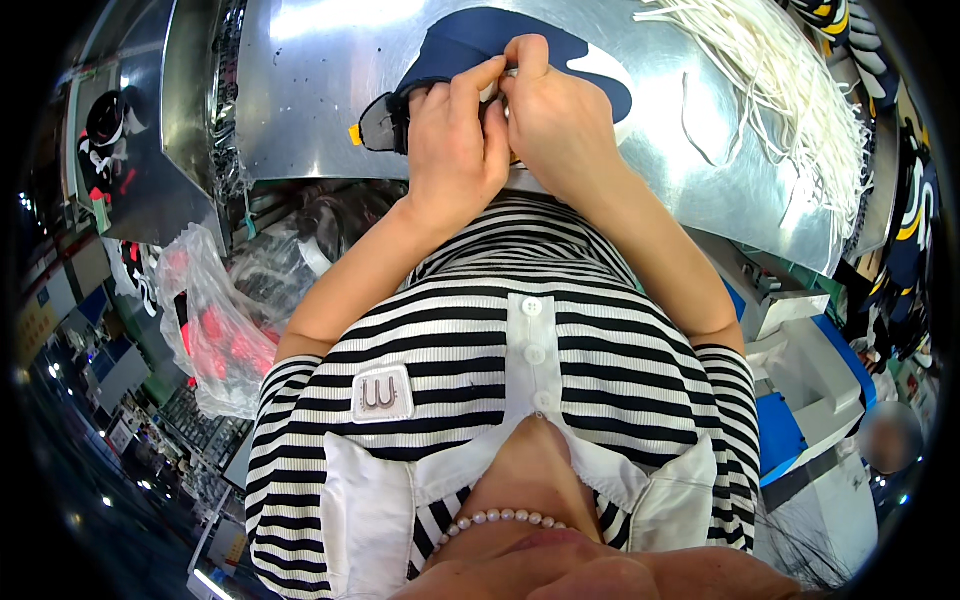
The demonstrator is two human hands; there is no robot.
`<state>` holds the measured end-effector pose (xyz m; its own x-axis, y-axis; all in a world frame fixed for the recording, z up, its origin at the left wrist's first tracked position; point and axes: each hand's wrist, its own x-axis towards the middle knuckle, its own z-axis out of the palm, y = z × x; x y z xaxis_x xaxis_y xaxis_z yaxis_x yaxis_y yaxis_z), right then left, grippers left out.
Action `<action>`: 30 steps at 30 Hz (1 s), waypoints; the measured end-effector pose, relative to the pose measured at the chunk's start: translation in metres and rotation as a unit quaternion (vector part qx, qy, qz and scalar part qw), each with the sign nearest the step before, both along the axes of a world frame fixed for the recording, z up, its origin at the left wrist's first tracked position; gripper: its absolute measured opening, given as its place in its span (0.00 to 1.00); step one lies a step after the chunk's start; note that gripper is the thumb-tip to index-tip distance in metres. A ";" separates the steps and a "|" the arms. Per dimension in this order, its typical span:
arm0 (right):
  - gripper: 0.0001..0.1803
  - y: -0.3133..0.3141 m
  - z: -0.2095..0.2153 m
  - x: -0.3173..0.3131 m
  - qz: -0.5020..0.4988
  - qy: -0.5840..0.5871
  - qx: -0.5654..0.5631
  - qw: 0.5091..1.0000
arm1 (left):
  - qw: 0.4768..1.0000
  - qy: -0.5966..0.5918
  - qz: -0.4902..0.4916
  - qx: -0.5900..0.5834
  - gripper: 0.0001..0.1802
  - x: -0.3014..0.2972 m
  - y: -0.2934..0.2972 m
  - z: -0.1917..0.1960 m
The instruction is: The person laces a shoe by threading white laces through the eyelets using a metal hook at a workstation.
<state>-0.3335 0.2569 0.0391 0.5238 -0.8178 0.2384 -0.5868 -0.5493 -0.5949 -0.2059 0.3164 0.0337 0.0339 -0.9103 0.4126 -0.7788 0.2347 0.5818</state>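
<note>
A navy blue shoe upper (465,42) with a curved white patch lies on the metal table in front of me. Its grey-lined end (380,128) with a small yellow tab (355,134) sticks out to the left. My left hand (452,135) is closed on the near edge of the upper, fingers curled over it. Close against it, my right hand (560,120) is pinched, thumb and forefinger together above the upper. A bit of white (489,91) shows between the two hands; it may be lace, but the fingers mostly hide it.
A heap of loose white shoelaces (770,90) covers the table's right side, one strand looping toward the middle. Shiny metal tabletop (300,90) extends left. Clear plastic bags (215,320) hang below at left. Stacked dark uppers (910,230) and a white-and-blue box (800,400) are at right.
</note>
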 end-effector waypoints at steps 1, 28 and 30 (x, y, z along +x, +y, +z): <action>0.15 -0.005 0.005 -0.006 0.013 0.011 0.007 1.000 | 1.000 -0.005 0.005 0.015 0.20 0.001 -0.001 0.000; 0.09 0.010 -0.001 -0.067 -0.091 -0.086 0.112 0.986 | 0.982 -0.156 -0.052 0.093 0.13 -0.008 -0.022 0.032; 0.07 0.020 0.022 -0.070 -0.024 -0.027 0.106 0.994 | 0.981 -0.152 -0.056 0.105 0.12 -0.007 -0.029 0.030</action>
<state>-0.4031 0.2769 0.0611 0.4748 -0.8761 0.0843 -0.5735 -0.3806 -0.7254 -0.2131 0.2878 0.0636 -0.1659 -0.9675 0.1906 -0.8999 0.2276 0.3720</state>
